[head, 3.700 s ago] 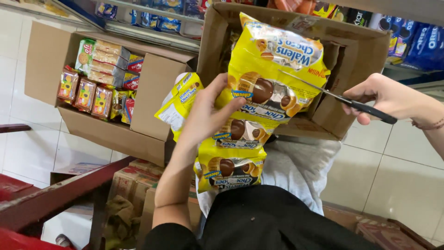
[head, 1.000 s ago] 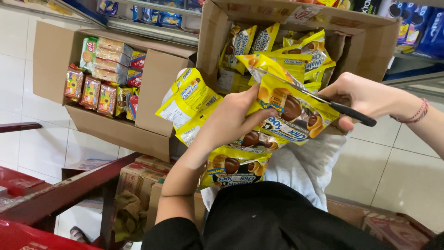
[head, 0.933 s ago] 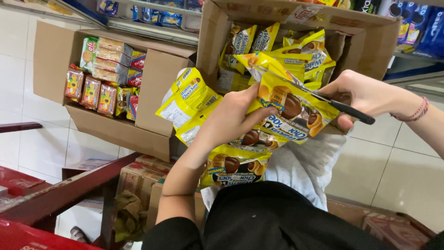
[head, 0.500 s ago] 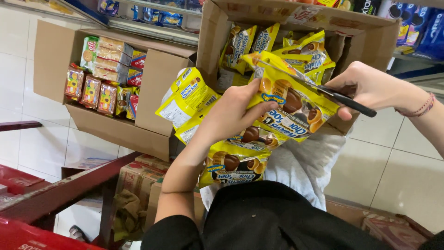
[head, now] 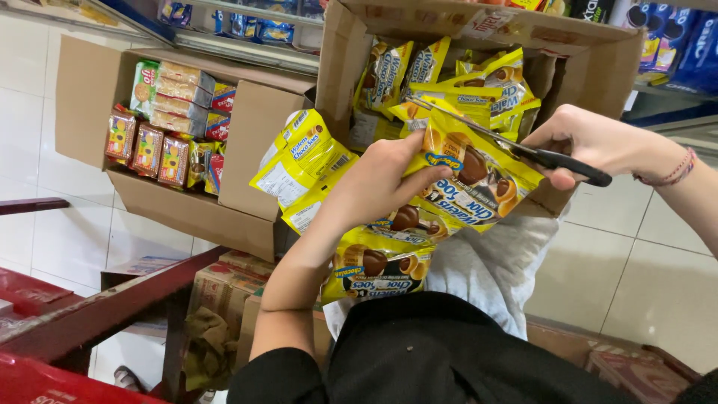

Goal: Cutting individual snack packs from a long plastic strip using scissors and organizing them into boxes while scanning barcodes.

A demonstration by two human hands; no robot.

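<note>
Over the open box [head: 591, 67], two hands cut a snack strip.
Left hand [head: 374, 187] pinches the yellow packets [head: 467, 183] tight so the right hand [head: 591, 142], closed around scissors [head: 523, 150], can snip.

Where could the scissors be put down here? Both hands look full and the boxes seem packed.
Bare white floor lies right of the grey cloth, below the right hand with the scissors. More bare tile lies left of the biscuit box. Crowded: the snack box, the biscuit box, and the left hand's yellow packets.
</note>
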